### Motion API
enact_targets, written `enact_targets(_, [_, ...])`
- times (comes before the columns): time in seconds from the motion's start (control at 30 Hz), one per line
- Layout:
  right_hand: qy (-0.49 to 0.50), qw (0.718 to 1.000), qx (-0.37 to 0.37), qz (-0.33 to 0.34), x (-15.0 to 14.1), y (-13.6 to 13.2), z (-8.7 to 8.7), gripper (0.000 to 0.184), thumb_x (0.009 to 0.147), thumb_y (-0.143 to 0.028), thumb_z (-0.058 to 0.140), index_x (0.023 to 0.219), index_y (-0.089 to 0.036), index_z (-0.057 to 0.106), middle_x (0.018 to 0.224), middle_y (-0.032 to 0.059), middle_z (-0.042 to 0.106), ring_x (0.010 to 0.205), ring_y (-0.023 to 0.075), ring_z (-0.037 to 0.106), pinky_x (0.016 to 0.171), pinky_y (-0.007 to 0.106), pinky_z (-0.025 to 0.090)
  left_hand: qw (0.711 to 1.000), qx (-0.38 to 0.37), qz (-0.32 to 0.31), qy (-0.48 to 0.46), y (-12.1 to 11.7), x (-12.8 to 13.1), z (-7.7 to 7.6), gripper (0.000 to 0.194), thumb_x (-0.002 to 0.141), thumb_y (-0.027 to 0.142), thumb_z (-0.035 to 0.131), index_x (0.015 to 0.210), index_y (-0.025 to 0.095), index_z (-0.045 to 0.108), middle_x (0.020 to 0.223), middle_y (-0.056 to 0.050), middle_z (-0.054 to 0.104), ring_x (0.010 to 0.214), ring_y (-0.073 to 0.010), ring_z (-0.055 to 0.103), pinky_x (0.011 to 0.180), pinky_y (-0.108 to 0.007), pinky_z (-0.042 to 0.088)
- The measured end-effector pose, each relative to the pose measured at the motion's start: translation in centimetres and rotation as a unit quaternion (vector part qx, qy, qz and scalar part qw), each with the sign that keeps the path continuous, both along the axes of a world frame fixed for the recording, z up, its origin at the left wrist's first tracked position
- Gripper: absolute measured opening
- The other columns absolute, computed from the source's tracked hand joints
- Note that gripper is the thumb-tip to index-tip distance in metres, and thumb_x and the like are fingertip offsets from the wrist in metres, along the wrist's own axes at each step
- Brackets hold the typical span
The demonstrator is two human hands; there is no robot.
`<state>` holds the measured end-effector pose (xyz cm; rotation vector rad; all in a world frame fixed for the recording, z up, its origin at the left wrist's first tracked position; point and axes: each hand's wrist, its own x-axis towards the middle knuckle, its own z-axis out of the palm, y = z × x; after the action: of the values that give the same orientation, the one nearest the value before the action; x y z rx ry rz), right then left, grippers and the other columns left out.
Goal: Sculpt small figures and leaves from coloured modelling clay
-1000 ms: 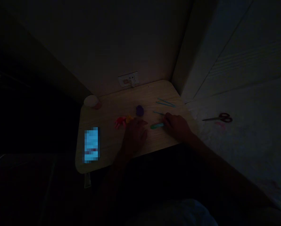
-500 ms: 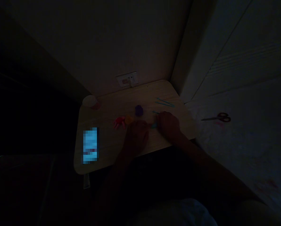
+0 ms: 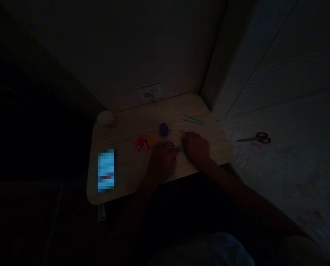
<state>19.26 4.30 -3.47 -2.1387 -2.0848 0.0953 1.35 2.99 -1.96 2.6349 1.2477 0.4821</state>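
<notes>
In dim light my left hand (image 3: 162, 159) rests low over the small table, fingers closed, its fingertips at one end of a small light-blue piece (image 3: 181, 148). My right hand (image 3: 197, 148) closes on the other end of that piece, most of which the fingers cover. A thin blue stick (image 3: 183, 131) pokes out beyond the right hand. Close to my left hand lie an orange round piece (image 3: 152, 140) and a red-and-pink piece (image 3: 141, 143) with finger-like strips. A purple lump (image 3: 164, 129) sits farther back.
Two thin blue sticks (image 3: 194, 120) lie at the table's (image 3: 126, 177) back right. A lit phone, its screen blurred (image 3: 106, 170), is at the left, with a pale round container (image 3: 105, 118) behind it. Scissors (image 3: 255, 138) lie on the pale surface to the right. A socket (image 3: 150, 92) is on the wall.
Both hands stay nearly in place, with only slight shifts of the fingers. The light-blue piece remains between them. The other things on the table have not moved.
</notes>
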Motion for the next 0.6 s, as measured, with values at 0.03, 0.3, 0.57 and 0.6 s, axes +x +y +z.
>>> enact_targets(0.03, [0.008, 1.000, -0.004, 0.000, 0.1, 0.1, 0.2, 0.034, 0.111, -0.037, 0.037, 0.114, -0.014, 0.062, 0.111, 0.0174, 0.073, 0.097, 0.0282, 0.069, 0.071, 0.033, 0.043, 1.000, -0.002, -0.001, -0.007, 0.0, -0.1, 0.0, 0.031, 0.095, 0.018, 0.059, 0.121, 0.024, 0.074, 0.125, -0.010, 0.065, 0.117, -0.0305, 0.057, 0.104, -0.052, 0.046])
enact_targets(0.3, [0.057, 0.996, -0.006, -0.064, 0.9, 0.3, 0.9, 0.035, 0.112, -0.038, 0.035, 0.110, -0.017, 0.063, 0.105, 0.0152, 0.075, 0.089, 0.0270, 0.071, 0.068, 0.033, 0.041, 0.996, 0.018, 0.045, -0.073, 0.0, -0.8, 0.1, 0.033, 0.096, 0.019, 0.058, 0.128, 0.019, 0.067, 0.124, -0.011, 0.065, 0.119, -0.0301, 0.058, 0.108, -0.051, 0.045])
enact_targets(0.57, [0.020, 1.000, 0.008, -0.021, 0.0, 0.2, 0.1, 0.032, 0.110, -0.035, 0.042, 0.111, -0.014, 0.066, 0.110, 0.0171, 0.074, 0.095, 0.0272, 0.068, 0.071, 0.033, 0.042, 0.999, 0.005, 0.020, -0.046, -0.4, -0.1, -0.3, 0.030, 0.097, 0.019, 0.057, 0.123, 0.022, 0.070, 0.124, -0.010, 0.065, 0.116, -0.0298, 0.058, 0.105, -0.051, 0.047])
enact_targets(0.6, [0.025, 1.000, 0.010, -0.015, 0.2, 0.2, 0.1, 0.033, 0.110, -0.035, 0.041, 0.110, -0.014, 0.067, 0.110, 0.0165, 0.073, 0.094, 0.0266, 0.068, 0.071, 0.033, 0.042, 0.999, 0.007, 0.018, -0.044, -0.5, 0.0, -0.4, 0.030, 0.097, 0.018, 0.056, 0.123, 0.021, 0.070, 0.124, -0.010, 0.065, 0.116, -0.0299, 0.058, 0.105, -0.051, 0.047])
